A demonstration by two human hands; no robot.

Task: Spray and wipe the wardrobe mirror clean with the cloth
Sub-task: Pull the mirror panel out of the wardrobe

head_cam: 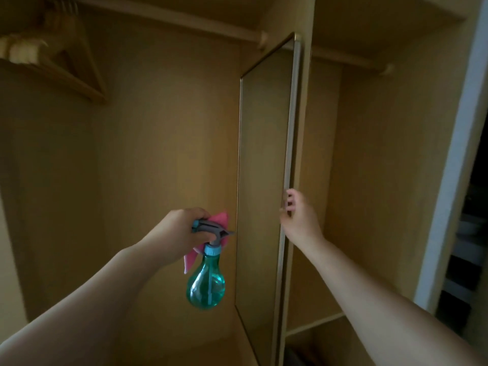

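Note:
A tall framed mirror (264, 180) is mounted on the wardrobe's middle partition and is seen at a sharp angle. My left hand (182, 231) grips the grey trigger head of a teal spray bottle (206, 286), whose nozzle points right toward the glass. A pink cloth (190, 260) is bunched in the same hand and hangs behind the bottle's neck. My right hand (297, 210) holds the mirror's near metal edge at about mid height, fingers curled round the frame.
Wooden hangers (68, 56) hang at the upper left on a rail (184, 23). The wardrobe's back panel (163, 143) lies behind the bottle. A low shelf (317, 323) sits in the right compartment, and a white door frame (459, 159) stands at the far right.

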